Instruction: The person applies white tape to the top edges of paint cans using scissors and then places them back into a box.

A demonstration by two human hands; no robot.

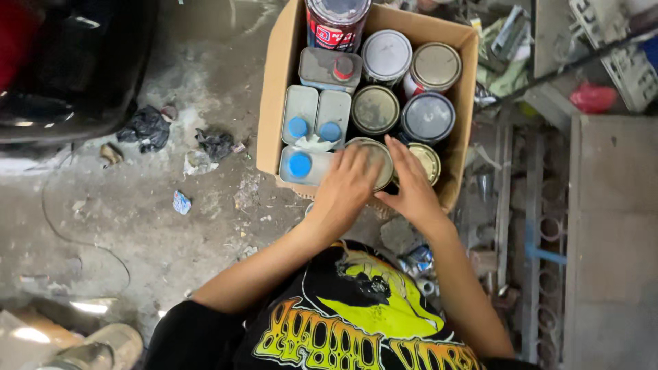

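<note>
The person is leaning over a cardboard box (pixel 271 103) standing on the dirty concrete floor (pixel 137 219). The left hand (pixel 346 185) and the right hand (pixel 411 185) are both resting on a round metal can (pixel 375 156) at the near edge of the box, fingers spread over its lid and side; each grip is wrapping the can loosely. Around it are standing other round cans (pixel 428 116) and rectangular tins with blue caps (pixel 315 113). Crumpled black scraps (pixel 145 127) are lying on the floor to the left.

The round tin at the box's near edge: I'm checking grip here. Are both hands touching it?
Touching. In the head view the left hand lies over the lid of the round tin, and the right hand fingers press its right side, inside the cardboard box.
</note>
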